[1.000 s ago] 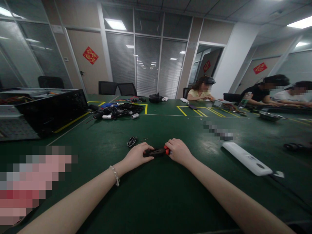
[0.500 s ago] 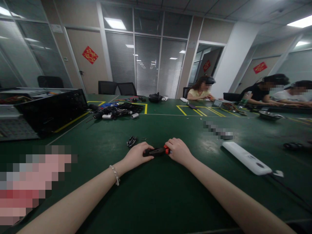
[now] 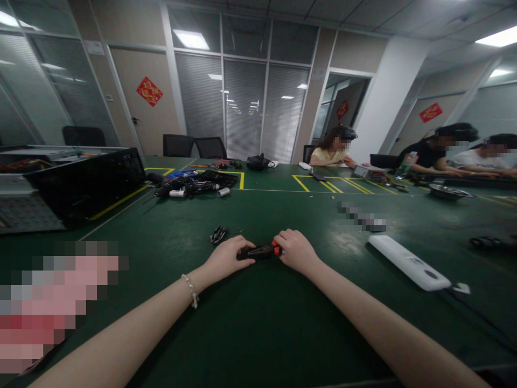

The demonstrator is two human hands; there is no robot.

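I'm watching the black-and-red tool (image 3: pixel 260 251) resting low on the green table (image 3: pixel 258 328). My left hand (image 3: pixel 225 258) is curling its fingers around the black end, and my right hand (image 3: pixel 296 250) is closing around the red end. A small black part (image 3: pixel 218 234) is lying just beyond the left hand.

table (image 3: pixel 258 323): matt green mat, faintly scuffed | tool (image 3: pixel 260 251): black and red glossy plastic | power strip (image 3: pixel 407 262): smooth white plastic | bowl (image 3: pixel 446 192), far right: shiny metal

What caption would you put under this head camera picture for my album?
Left hand and right hand hold a black and red tool at the green table.
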